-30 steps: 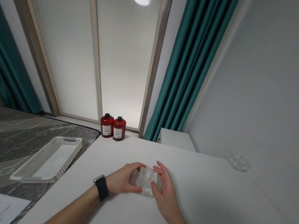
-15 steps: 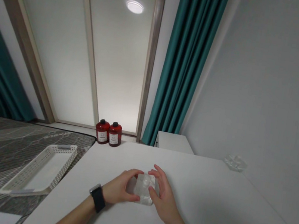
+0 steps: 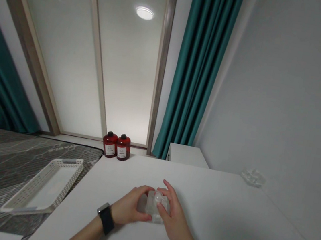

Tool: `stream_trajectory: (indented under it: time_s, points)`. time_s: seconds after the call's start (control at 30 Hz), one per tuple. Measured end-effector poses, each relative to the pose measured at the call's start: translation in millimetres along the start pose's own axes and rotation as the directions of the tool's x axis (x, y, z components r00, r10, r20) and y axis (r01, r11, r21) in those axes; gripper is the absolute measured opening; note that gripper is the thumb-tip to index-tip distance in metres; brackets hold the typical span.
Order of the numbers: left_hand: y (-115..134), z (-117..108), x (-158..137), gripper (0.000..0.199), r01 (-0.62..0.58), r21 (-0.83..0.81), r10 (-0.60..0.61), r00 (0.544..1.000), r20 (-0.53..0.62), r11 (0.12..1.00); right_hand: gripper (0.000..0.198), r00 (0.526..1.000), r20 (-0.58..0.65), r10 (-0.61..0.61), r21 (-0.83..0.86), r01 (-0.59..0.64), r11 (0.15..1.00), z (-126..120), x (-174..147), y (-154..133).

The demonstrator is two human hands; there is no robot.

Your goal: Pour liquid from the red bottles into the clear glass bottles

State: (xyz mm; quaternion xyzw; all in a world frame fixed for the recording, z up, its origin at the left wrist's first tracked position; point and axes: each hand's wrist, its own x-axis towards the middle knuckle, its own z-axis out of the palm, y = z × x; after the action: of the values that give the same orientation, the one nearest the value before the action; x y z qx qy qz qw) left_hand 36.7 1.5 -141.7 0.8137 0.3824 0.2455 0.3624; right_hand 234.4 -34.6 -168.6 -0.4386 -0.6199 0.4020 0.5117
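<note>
A person's hands work at a see-through box (image 3: 151, 208) on a white table (image 3: 217, 222), low at the center of the frame, as seen from the head camera. The left hand (image 3: 131, 206), a dark watch (image 3: 106, 219) at its wrist, grips the box, thumb at the near side and fingers at the far side. The right hand (image 3: 174, 217) is narrowed about a round knob (image 3: 158, 196) on top, one finger raised; whether it pinches the knob cannot be told. Two red bottles (image 3: 123, 148) with black caps stand side by side at the table's far left corner, their white labels (image 3: 122, 153) too blurred to read. The table's left edge slants toward the bottom of the frame, with a white basket (image 3: 69, 182) just beyond it. Tabletop stretches from the right hand to the wall (image 3: 289, 95), where a small see-through object (image 3: 253, 177) sits near the far edge.
</note>
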Motion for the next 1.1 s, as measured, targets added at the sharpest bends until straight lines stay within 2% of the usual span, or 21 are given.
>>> stream_trajectory:
  time_s: [0.13,0.27,0.43,0.6,0.73,0.9,1.1]
  points:
    - [2,-1,0,0.069,-0.001,0.008,0.001,1.000,-0.003,1.000,0.058,1.000,0.027,-0.004,0.038,0.003,0.999,-4,2,-3]
    - [6,0,-1,0.069,0.019,0.022,-0.019,1.000,-0.007,1.000,0.048,0.999,-0.031,-0.045,-0.040,0.043,0.998,2,1,-1]
    - [6,2,-2,0.071,0.010,-0.004,-0.010,1.000,-0.018,1.000,0.046,0.993,-0.101,-0.057,-0.067,0.050,0.996,7,-2,4]
    - [6,1,0,0.068,-0.005,-0.064,0.004,1.000,-0.008,0.998,0.048,0.999,-0.035,-0.033,-0.033,0.032,0.999,-1,0,2]
    - [7,2,1,0.068,-0.016,-0.036,0.015,0.999,-0.032,0.999,0.038,1.000,0.009,-0.020,0.051,0.020,0.999,-3,3,0]
    - [6,5,-1,0.067,-0.007,0.016,0.008,0.999,-0.039,1.000,0.028,0.997,-0.067,-0.048,0.044,0.051,0.998,5,3,5]
    - [6,7,-3,0.066,-0.021,0.058,0.024,0.999,-0.038,0.998,0.029,0.990,-0.135,-0.049,0.010,0.051,0.999,8,0,7]
